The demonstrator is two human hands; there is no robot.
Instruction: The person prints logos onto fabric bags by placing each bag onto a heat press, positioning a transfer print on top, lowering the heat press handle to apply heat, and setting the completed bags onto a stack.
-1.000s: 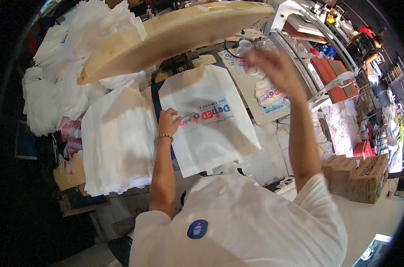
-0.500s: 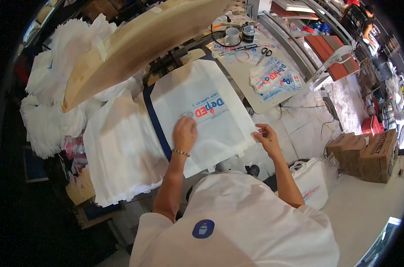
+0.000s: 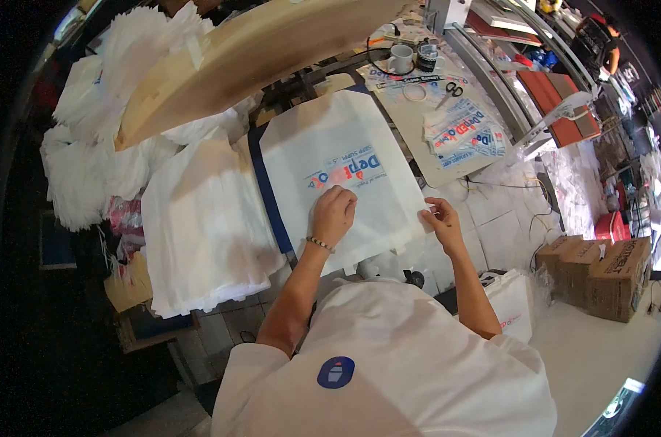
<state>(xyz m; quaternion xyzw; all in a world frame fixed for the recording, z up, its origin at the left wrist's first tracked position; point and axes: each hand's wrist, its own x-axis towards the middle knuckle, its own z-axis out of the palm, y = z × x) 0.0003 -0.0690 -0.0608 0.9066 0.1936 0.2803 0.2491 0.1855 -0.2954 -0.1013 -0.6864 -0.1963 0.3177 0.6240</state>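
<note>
White bag (image 3: 294,146) lies flat, print (image 3: 356,171) face up, on a dark blue pad (image 3: 271,200) that shows along its left edge. Left hand (image 3: 334,213), bracelet on wrist, rests on the bag just below the print, fingers bent and near one another; can't tell if they grip anything. Right hand (image 3: 441,222) has thumb and forefinger pinched on the bag's right edge, near the lower corner.

Left of the bag: tall white stack (image 3: 199,226), with a loose white pile (image 3: 90,160) beyond it. Tan curved panel (image 3: 250,58) sits above the bag's far end. Right of the bag: pale board (image 3: 441,166) with printed films (image 3: 462,131), scissors (image 3: 454,89), a clear ring (image 3: 414,92), and a white mug (image 3: 401,60) near its far end. Well right of the bag: brown boxes (image 3: 616,280). Another person (image 3: 599,45) far off, upper right of the bag.
</note>
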